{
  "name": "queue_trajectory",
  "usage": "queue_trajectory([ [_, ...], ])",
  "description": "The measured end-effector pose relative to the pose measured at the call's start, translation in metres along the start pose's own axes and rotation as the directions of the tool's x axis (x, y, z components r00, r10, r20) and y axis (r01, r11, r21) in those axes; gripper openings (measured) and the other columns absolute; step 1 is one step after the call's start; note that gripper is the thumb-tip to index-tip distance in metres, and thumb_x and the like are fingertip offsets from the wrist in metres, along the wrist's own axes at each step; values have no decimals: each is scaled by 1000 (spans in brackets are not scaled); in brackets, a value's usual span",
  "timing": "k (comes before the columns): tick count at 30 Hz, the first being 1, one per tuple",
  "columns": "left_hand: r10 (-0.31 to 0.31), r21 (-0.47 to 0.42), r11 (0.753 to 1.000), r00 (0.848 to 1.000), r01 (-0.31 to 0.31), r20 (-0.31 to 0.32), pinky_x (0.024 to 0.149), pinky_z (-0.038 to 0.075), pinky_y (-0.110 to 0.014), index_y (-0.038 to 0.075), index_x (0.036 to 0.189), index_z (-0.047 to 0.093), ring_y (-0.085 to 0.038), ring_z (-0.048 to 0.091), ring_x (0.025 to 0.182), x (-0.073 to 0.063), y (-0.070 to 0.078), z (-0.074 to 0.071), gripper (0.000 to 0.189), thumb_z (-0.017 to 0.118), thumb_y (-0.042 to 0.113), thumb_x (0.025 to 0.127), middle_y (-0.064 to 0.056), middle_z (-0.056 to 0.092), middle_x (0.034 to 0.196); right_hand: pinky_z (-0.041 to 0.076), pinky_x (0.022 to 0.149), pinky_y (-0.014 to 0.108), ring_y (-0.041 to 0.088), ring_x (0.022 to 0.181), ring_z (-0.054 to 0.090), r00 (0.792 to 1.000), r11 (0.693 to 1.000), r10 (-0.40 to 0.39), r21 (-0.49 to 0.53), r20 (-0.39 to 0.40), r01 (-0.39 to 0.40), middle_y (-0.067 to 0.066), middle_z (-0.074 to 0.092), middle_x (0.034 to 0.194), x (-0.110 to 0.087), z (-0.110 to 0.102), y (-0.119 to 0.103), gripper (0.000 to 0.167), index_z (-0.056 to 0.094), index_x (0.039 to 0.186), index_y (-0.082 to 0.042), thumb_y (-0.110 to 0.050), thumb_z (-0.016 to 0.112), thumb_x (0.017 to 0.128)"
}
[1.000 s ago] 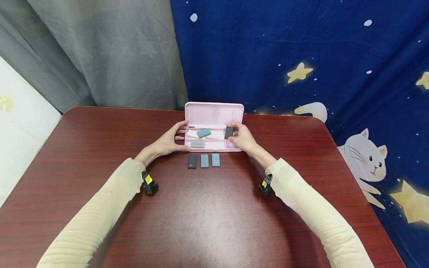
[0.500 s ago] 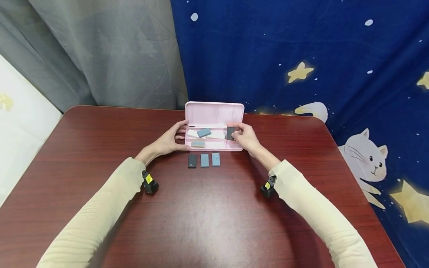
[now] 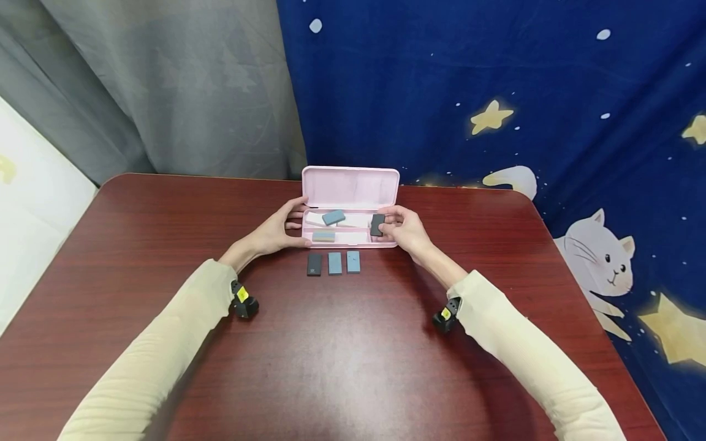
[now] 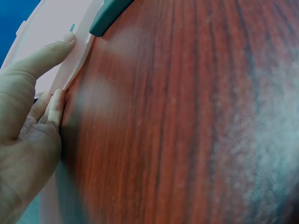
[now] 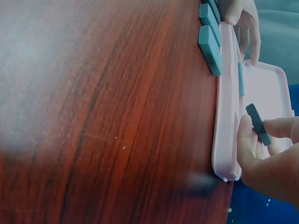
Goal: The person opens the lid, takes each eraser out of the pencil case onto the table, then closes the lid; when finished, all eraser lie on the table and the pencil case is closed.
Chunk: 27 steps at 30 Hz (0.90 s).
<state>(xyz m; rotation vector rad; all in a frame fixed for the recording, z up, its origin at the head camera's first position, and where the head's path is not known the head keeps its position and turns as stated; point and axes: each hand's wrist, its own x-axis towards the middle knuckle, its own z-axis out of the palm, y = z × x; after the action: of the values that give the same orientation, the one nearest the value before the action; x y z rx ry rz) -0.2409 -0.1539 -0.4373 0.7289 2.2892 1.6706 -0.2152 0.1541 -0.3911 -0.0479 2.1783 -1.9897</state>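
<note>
An opened pink pencil case (image 3: pixel 350 187) stands near the table's far edge, its lid raised at the back. My left hand (image 3: pixel 270 234) grips its left end, thumb at the front corner, fingers behind. At the case's right end my right hand (image 3: pixel 408 233) pinches a black eraser (image 5: pixel 258 123) upright between thumb and fingers, over the compartments. Inside the back compartment a blue eraser (image 3: pixel 333 217) lies slanted on white pieces (image 3: pixel 355 222). A blue-and-beige eraser (image 3: pixel 323 236) lies in the front compartment.
Before the case, a black eraser (image 3: pixel 314 264) and two blue ones, a left blue eraser (image 3: pixel 334 263) and a right blue eraser (image 3: pixel 353 262), lie in a row on the reddish-brown table (image 3: pixel 331 343). Curtains (image 3: pixel 220 92) hang behind the far edge.
The black eraser in my right hand has tilted a little and come slightly lower, and the fingers on it have shifted. My left hand keeps its place on the case.
</note>
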Motion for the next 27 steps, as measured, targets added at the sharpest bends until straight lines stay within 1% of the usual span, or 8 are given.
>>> queue_trajectory([
  [6,1,-7,1000,1000,-1,-4,106,37,-46,2,152,20,-34,37,128,-1,1,0,98,80,-4,75,-22,35,141,57,79,43,18,79,57,999,995,40,-93,19,-38,17,52,99,-9,-2,-6,37,56,125,9,12,59,88],
  [10,0,-19,1000,1000,0,2,106,35,-48,1,151,19,-36,36,128,-2,7,2,98,80,-5,75,-24,34,141,56,80,45,18,78,59,995,993,86,-92,53,-81,16,50,98,-16,-5,-6,36,56,125,8,11,59,88],
  [14,-5,-20,1000,1000,5,8,106,35,-48,1,152,19,-36,36,128,-3,5,5,98,80,-4,75,-24,34,141,56,79,49,20,73,63,988,991,117,-81,102,-109,20,54,93,-27,-4,0,36,56,123,11,15,58,87],
  [15,-7,-20,1000,1000,7,8,106,35,-48,1,151,20,-35,36,128,-3,4,5,98,80,-4,74,-24,34,141,56,78,49,19,72,64,986,990,122,-88,112,-113,19,56,91,-29,-2,1,36,56,123,11,15,59,87],
  [16,-4,-17,1000,1000,4,4,106,36,-47,3,152,20,-34,37,128,-2,0,5,98,81,-4,74,-22,35,141,56,77,49,19,71,64,985,990,123,-92,122,-112,19,57,89,-32,-1,2,36,57,122,11,15,59,86],
  [18,-1,-16,1000,1000,1,1,106,36,-46,2,151,21,-34,37,128,-2,1,4,98,81,-4,74,-22,35,141,57,75,48,20,69,64,981,989,125,-100,147,-111,18,57,85,-35,2,3,36,57,121,12,15,60,86],
  [22,2,-12,1000,1000,-2,-8,106,36,-47,2,151,20,-34,36,128,-3,2,2,98,80,-4,75,-23,35,142,58,72,46,22,69,65,976,987,131,-119,172,-111,16,57,82,-37,6,4,34,57,119,12,14,60,86],
  [27,2,-13,1000,1000,-2,-3,106,35,-48,2,152,20,-35,36,129,-2,2,2,98,80,-4,75,-23,34,142,59,69,44,23,68,66,973,983,130,-155,189,-101,16,55,83,-38,8,7,33,57,117,13,15,61,85],
])
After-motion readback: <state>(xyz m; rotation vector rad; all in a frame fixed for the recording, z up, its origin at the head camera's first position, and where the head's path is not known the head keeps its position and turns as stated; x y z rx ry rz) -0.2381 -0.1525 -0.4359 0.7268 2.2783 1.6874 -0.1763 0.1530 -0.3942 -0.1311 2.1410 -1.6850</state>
